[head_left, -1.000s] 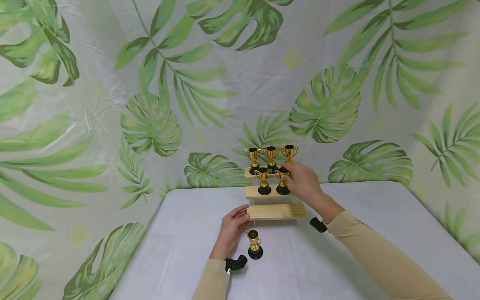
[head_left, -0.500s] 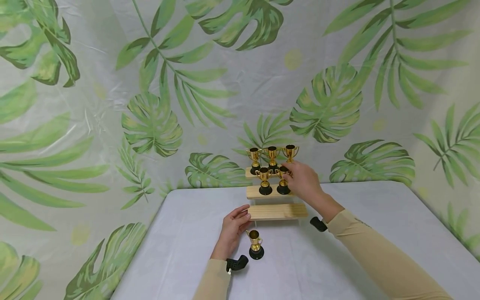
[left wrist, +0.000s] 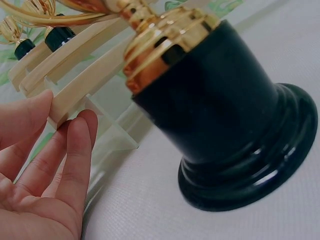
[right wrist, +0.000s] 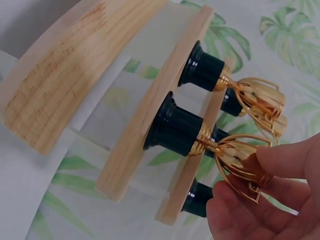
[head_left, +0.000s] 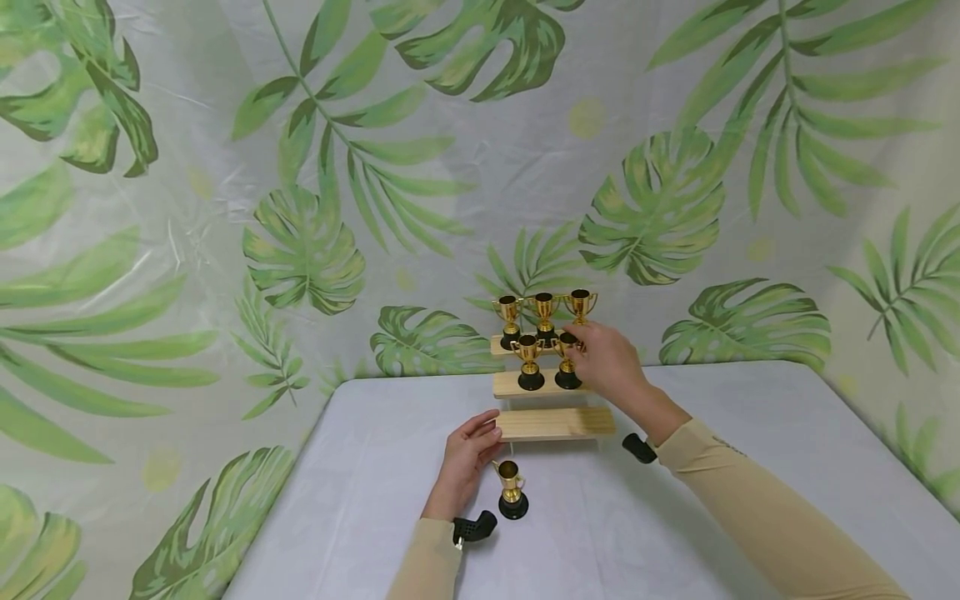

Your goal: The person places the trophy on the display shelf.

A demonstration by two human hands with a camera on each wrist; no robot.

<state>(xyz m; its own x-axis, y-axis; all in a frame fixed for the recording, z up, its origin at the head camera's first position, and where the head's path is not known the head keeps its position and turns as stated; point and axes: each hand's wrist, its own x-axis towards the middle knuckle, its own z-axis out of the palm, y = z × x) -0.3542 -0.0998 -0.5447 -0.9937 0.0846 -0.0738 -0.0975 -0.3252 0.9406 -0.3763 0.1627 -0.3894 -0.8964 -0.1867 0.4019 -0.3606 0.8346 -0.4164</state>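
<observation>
A table [head_left: 750,433] in a pale cloth stands before a leaf-print backdrop [head_left: 300,167]. On it sits a stepped wooden stand [head_left: 555,423] with 3 shelves: 3 gold cups on the top one, 2 on the middle. The right hand [head_left: 609,363] pinches the rim of the right-hand middle cup [head_left: 566,363], which seems to stand on its shelf. The left hand [head_left: 467,458] lies relaxed, fingers touching the lowest shelf's end. A loose cup [head_left: 512,492] stands upright just beside it.

no readable text, labels, brands, numbers or signs on anything
</observation>
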